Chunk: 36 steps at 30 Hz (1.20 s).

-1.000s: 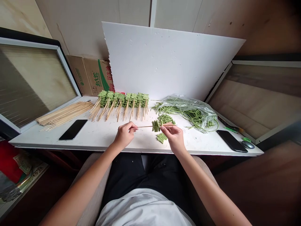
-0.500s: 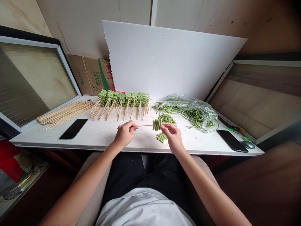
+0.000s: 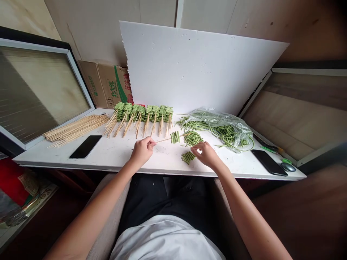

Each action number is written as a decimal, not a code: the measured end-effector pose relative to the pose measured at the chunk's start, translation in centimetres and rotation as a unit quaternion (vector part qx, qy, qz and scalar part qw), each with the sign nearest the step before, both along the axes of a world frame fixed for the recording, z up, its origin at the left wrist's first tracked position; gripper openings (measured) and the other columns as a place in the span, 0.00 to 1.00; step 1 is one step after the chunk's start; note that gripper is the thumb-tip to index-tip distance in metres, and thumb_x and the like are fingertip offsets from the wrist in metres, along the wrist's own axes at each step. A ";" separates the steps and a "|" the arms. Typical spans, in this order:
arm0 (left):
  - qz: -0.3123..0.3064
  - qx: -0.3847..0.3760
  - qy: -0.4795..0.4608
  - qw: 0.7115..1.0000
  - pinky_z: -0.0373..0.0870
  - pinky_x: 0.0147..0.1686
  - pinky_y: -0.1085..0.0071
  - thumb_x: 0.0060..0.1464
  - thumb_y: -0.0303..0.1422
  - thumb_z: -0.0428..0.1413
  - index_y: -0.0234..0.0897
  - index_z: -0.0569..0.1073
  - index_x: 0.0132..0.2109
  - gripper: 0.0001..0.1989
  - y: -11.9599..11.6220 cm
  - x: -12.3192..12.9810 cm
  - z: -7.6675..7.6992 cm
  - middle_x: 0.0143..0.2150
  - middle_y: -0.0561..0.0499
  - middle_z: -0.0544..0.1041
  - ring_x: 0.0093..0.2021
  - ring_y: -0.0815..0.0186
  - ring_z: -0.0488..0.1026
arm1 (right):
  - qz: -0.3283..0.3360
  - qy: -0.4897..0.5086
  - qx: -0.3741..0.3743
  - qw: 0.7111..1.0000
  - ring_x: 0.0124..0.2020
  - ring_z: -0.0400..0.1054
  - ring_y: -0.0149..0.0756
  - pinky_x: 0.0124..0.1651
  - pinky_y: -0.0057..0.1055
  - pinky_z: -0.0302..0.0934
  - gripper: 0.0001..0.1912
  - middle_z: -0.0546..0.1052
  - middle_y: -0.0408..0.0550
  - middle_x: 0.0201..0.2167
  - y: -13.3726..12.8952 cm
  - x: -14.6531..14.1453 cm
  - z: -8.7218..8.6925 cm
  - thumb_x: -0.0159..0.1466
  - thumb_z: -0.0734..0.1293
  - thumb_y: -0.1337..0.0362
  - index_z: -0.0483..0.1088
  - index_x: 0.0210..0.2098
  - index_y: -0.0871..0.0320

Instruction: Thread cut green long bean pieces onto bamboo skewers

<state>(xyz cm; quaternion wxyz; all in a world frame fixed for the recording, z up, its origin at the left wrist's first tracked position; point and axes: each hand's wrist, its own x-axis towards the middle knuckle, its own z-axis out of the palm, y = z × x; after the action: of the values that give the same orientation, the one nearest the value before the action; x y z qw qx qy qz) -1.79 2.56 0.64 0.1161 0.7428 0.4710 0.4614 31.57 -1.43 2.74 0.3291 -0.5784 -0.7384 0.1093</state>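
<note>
Right hand [image 3: 206, 154] released from the bamboo skewer [image 3: 164, 140], fingers loosely curled just beside a small bundle of cut green beans [image 3: 188, 157]. Hands well apart; left hand [image 3: 141, 151] alone pinching the skewer, its threaded beans [image 3: 175, 137] pointing right and slightly up above the desk [image 3: 114, 160].

The bamboo skewers [image 3: 76, 130] are rough wood, the clear plastic bag [image 3: 230, 126] is shiny, and the cardboard box [image 3: 104, 85] is dull.
</note>
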 end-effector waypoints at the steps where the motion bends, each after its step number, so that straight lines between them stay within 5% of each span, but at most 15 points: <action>1: 0.002 -0.004 0.001 1.000 0.68 0.33 0.69 0.60 0.29 0.57 0.40 0.76 0.34 0.06 0.1 -0.1 -0.1 0.28 0.51 0.80 0.29 0.63 0.76 | -0.011 -0.043 -0.010 0.999 0.39 0.72 0.47 0.41 0.39 0.63 0.15 0.83 0.53 0.34 0.0 0.4 -0.1 0.66 0.70 0.52 0.84 0.32 0.54; 8: -0.007 -0.013 0.003 1.000 0.68 0.32 0.69 0.60 0.29 0.57 0.40 0.76 0.34 0.06 0.3 -0.2 -0.2 0.28 0.52 0.80 0.28 0.63 0.75 | -0.044 -0.111 -0.101 0.988 0.34 0.75 0.45 0.34 0.36 0.62 0.06 0.83 0.51 0.29 0.1 0.6 -1.0 0.63 0.73 0.62 0.83 0.30 0.53; 15: -0.002 -0.007 0.015 1.000 0.69 0.32 0.69 0.60 0.28 0.58 0.40 0.76 0.33 0.06 0.3 0.0 -0.1 0.27 0.52 0.79 0.28 0.62 0.76 | -0.059 -0.033 -0.074 0.995 0.33 0.74 0.43 0.34 0.36 0.62 0.04 0.83 0.50 0.30 1.0 0.8 -2.0 0.58 0.75 0.61 0.80 0.29 0.54; 19: -0.004 0.005 0.008 1.000 0.69 0.32 0.69 0.59 0.28 0.58 0.40 0.76 0.33 0.06 0.3 -0.1 0.1 0.27 0.52 0.79 0.27 0.63 0.76 | -0.037 0.119 -0.051 0.991 0.32 0.72 0.42 0.36 0.37 0.64 0.15 0.83 0.50 0.32 1.1 0.9 -1.3 0.57 0.78 0.52 0.83 0.38 0.54; 21: -0.005 0.011 0.000 1.000 0.69 0.32 0.69 0.59 0.28 0.57 0.40 0.76 0.34 0.06 0.2 -0.1 0.4 0.27 0.52 0.80 0.27 0.64 0.76 | -0.020 0.262 -0.079 0.962 0.33 0.72 0.40 0.36 0.36 0.65 0.22 0.84 0.51 0.36 1.0 1.0 -0.6 0.55 0.79 0.47 0.83 0.41 0.54; 24: -0.009 0.014 -0.017 1.000 0.70 0.32 0.69 0.60 0.29 0.58 0.40 0.76 0.34 0.05 -0.2 -0.2 1.1 0.27 0.52 0.80 0.28 0.63 0.77 | 0.025 0.464 -0.149 0.873 0.34 0.72 0.36 0.36 0.32 0.67 0.24 0.83 0.49 0.40 1.0 1.2 0.2 0.54 0.80 0.45 0.82 0.42 0.54; 27: -0.018 0.014 -0.027 0.999 0.71 0.31 0.69 0.61 0.30 0.58 0.39 0.76 0.34 0.06 -0.7 0.0 1.6 0.27 0.51 0.80 0.28 0.63 0.78 | 0.066 0.553 -0.165 0.814 0.36 0.72 0.34 0.39 0.31 0.70 0.21 0.81 0.47 0.43 0.9 1.2 0.5 0.57 0.80 0.48 0.80 0.43 0.51; 36: -0.044 0.040 -0.024 0.998 0.73 0.32 0.70 0.62 0.30 0.57 0.40 0.76 0.35 0.06 -2.0 1.0 2.2 0.29 0.51 0.80 0.29 0.64 0.78 | 0.094 0.579 -0.112 0.802 0.39 0.73 0.37 0.39 0.33 0.72 0.20 0.80 0.46 0.39 0.4 0.0 1.1 0.57 0.80 0.45 0.77 0.41 0.49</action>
<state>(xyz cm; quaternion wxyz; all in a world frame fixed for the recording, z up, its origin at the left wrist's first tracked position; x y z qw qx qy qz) -0.80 0.53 2.80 0.1177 0.7553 0.4165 0.4922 31.58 -1.05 3.85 0.6161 -0.3682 -0.4441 0.5363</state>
